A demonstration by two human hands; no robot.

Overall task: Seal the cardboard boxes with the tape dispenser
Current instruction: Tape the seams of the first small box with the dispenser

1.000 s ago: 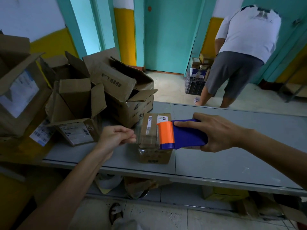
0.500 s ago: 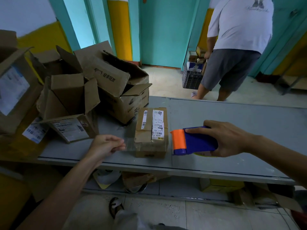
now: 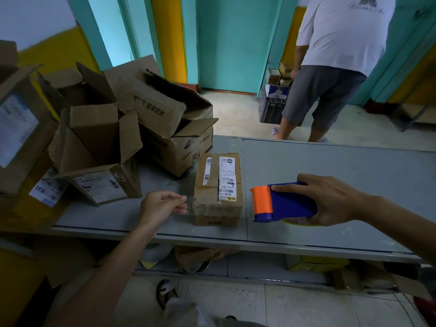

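Note:
A small closed cardboard box (image 3: 218, 188) with white shipping labels lies on the grey table (image 3: 330, 166) near its front edge. My right hand (image 3: 330, 199) grips a blue tape dispenser (image 3: 283, 204) with an orange front, just right of the box and apart from it. My left hand (image 3: 162, 205) pinches the end of a clear strip of tape (image 3: 188, 204) just left of the box. The clear tape runs over the near part of the box toward the dispenser.
Several open, empty cardboard boxes (image 3: 151, 119) are piled on the table's left half. A person in a white shirt (image 3: 337, 55) stands beyond the table by a dark crate (image 3: 271, 107). Cartons and a bowl sit on the shelf underneath.
The dispenser has moved right, off the top of the box, drawing tape across it. My left hand kept its pinch on the tape end at the box's left.

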